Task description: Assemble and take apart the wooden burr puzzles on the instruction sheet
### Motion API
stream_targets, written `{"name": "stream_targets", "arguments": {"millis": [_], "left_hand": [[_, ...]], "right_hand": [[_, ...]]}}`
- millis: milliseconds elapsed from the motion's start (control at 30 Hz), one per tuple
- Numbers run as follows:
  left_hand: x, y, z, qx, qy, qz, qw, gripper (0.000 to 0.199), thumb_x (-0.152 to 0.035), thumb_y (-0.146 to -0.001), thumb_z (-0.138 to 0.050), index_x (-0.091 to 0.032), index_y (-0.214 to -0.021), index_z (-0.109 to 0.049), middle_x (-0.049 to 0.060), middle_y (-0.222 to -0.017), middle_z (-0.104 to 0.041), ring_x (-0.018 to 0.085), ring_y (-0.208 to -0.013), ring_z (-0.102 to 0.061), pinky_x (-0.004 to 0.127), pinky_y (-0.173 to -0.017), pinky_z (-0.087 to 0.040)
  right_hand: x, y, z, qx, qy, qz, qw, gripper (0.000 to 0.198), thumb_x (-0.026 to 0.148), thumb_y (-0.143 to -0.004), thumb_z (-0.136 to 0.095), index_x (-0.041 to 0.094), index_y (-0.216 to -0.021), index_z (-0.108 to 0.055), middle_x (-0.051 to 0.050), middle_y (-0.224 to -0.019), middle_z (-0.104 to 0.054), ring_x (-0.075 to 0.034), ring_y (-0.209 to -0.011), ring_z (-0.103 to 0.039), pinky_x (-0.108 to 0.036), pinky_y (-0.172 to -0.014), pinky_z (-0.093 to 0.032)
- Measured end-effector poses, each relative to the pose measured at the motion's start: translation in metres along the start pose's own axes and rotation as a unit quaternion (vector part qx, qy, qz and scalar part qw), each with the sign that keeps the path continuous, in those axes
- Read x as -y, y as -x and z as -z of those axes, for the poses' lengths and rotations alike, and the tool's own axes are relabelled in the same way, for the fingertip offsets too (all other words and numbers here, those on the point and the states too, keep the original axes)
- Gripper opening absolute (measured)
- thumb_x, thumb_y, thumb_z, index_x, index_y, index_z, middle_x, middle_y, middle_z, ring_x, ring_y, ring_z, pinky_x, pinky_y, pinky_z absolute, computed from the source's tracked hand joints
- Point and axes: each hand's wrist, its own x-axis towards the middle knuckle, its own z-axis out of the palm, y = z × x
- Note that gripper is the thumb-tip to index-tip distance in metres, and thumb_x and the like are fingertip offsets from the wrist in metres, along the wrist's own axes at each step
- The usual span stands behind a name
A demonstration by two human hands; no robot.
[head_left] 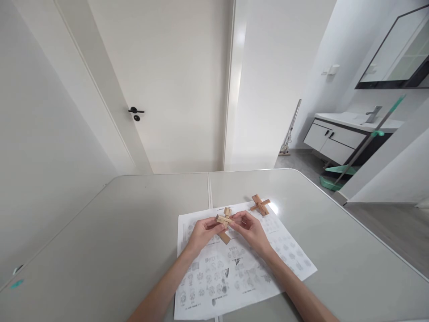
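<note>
Between my two hands is a small light wooden block puzzle (224,220), made of crossed notched sticks. My left hand (203,233) pinches it from the left, thumb in front. From the right, the thumb and fingers of my right hand (250,227) close on its other side. A flat, darker wooden piece (224,237) shows just below the puzzle; whether it is joined to it I cannot tell. Under both hands lies a printed sheet (241,286) with rows of small diagrams. A second, browner group of crossed wooden pieces (260,205) rests at the sheet's far right corner.
The pale table (127,241) has a seam down its middle and rounded far corners. Beyond it stands a white door (174,80) with a black handle (136,111). At the right are a washbasin cabinet (335,136), a green dustpan (331,183) and a mop (291,129).
</note>
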Motion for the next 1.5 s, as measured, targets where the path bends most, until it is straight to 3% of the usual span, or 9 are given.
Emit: {"name": "stream_targets", "arguments": {"millis": [167,467,633,1167,1500], "left_hand": [[-0.001,0.000,0.001,-0.023,-0.013,-0.008,1.000,0.031,-0.048,-0.080,-0.079,-0.017,-0.083,-0.079,0.008,-0.091,-0.078,0.025,-0.091,-0.068,0.033,-0.087,-0.053],[-0.003,0.002,-0.004,-0.029,-0.021,-0.030,0.999,0.034,-0.051,-0.084,-0.074,-0.017,-0.076,-0.074,0.004,-0.085,-0.066,0.019,-0.082,-0.060,0.028,-0.080,-0.047],[0.002,0.001,-0.005,-0.040,-0.025,-0.035,0.998,0.037,-0.052,-0.087,-0.070,-0.017,-0.078,-0.073,0.003,-0.077,-0.065,0.019,-0.079,-0.059,0.029,-0.079,-0.047],[0.005,0.003,-0.013,-0.040,-0.029,-0.055,0.997,0.031,-0.048,-0.088,-0.071,-0.017,-0.085,-0.073,0.005,-0.093,-0.066,0.020,-0.085,-0.061,0.029,-0.078,-0.048],[0.004,0.005,-0.015,-0.051,-0.039,-0.068,0.996,0.029,-0.046,-0.087,-0.071,-0.017,-0.082,-0.072,0.003,-0.088,-0.061,0.019,-0.082,-0.058,0.027,-0.074,-0.047]], "right_hand": [[0.003,0.001,-0.001,-0.002,-0.010,-0.014,1.000,0.032,0.047,-0.081,-0.081,0.023,-0.096,-0.065,-0.008,-0.100,-0.076,-0.026,-0.093,-0.071,-0.039,-0.084,-0.056],[-0.003,0.003,-0.007,-0.019,-0.025,-0.007,0.999,0.036,0.048,-0.077,-0.083,0.023,-0.089,-0.060,-0.004,-0.087,-0.073,-0.022,-0.079,-0.069,-0.037,-0.076,-0.056],[-0.002,0.004,-0.009,-0.037,-0.025,-0.009,0.999,0.036,0.048,-0.076,-0.084,0.023,-0.088,-0.060,-0.003,-0.084,-0.072,-0.023,-0.080,-0.068,-0.037,-0.077,-0.055],[0.001,0.008,-0.014,-0.048,0.001,0.022,0.999,0.034,0.048,-0.078,-0.083,0.023,-0.080,-0.059,-0.002,-0.079,-0.063,-0.023,-0.079,-0.062,-0.037,-0.076,-0.055],[0.002,0.008,-0.016,-0.047,-0.003,0.025,0.999,0.037,0.046,-0.077,-0.083,0.024,-0.076,-0.054,0.000,-0.077,-0.058,-0.021,-0.076,-0.058,-0.034,-0.073,-0.052]]}}
